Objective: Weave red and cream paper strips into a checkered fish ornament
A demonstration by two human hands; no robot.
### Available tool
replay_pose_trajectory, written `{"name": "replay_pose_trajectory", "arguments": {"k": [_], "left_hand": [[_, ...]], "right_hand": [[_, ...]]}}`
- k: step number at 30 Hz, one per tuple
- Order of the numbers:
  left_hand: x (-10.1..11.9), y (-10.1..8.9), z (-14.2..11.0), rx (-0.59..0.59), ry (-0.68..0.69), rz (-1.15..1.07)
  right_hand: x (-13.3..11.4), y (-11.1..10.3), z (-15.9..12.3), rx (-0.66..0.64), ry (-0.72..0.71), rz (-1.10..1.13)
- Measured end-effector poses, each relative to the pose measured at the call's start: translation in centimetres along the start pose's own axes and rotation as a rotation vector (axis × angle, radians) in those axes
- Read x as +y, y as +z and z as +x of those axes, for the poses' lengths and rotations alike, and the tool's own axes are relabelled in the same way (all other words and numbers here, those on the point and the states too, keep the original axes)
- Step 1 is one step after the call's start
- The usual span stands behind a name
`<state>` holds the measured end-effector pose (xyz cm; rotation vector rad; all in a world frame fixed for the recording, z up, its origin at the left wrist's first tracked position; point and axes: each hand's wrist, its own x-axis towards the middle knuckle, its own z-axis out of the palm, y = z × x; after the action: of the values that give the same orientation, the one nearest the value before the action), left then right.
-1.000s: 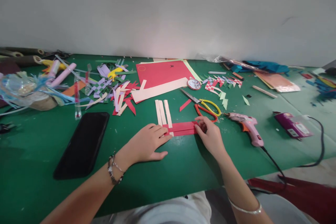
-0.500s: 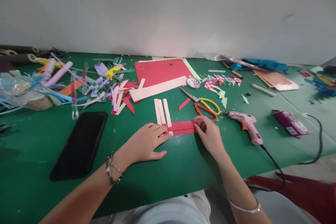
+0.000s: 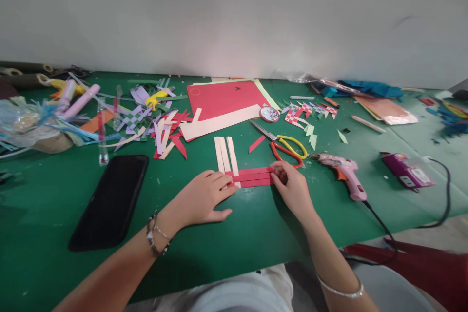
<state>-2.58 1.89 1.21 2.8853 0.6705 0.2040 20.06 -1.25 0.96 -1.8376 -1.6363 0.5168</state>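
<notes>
Three cream paper strips (image 3: 225, 155) point away from me, with red paper strips (image 3: 254, 176) laid sideways and woven through their near ends. My left hand (image 3: 206, 197) lies flat, fingertips pressing on the left end of the weave, thumb stretched out to the side. At the other end of the red strips, my right hand (image 3: 292, 187) has thumb and fingers pinched on their tips, which its fingers partly hide. Scissors (image 3: 281, 144) with red and yellow handles lie just beyond the right hand. A loose red strip (image 3: 257, 144) is beside the blades.
A pink glue gun (image 3: 345, 170) and a purple box (image 3: 407, 171) with a cord lie to the right. A black phone (image 3: 109, 202) is on the left. Behind are red paper sheets (image 3: 223, 100), a small round dish (image 3: 269, 113) and paper scraps (image 3: 168, 136).
The red strips have shifted slightly against each other under my hands, so two thin lines between them now show. Both hands stay in nearly the same place.
</notes>
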Motion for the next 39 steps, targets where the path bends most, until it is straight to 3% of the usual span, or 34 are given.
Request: {"name": "replay_pose_trajectory", "arguments": {"k": [10, 15, 18, 20, 28, 39], "left_hand": [[0.0, 0.1, -0.1, 0.018, 0.007, 0.009], [-0.1, 0.2, -0.1, 0.031, 0.015, 0.018], [-0.1, 0.2, -0.2, 0.024, 0.014, 0.025], [-0.1, 0.2, -0.2, 0.022, 0.014, 0.031], [-0.1, 0.0, -0.2, 0.032, 0.007, 0.033], [-0.1, 0.2, -0.3, 0.056, 0.02, 0.007]], "right_hand": [[0.6, -0.1, 0.0, 0.05, -0.052, -0.094], [0.0, 0.0, -1.0, 0.194, -0.25, -0.217], [-1.5, 1.0, -2.1, 0.082, -0.47, -0.306], [-2.4, 1.9, -2.6, -0.017, -0.533, -0.394], [-3.0, 3.0, -3.2, -0.131, -0.467, -0.605], [-1.2, 1.1, -3.3, 0.055, -0.416, -0.657]]}}
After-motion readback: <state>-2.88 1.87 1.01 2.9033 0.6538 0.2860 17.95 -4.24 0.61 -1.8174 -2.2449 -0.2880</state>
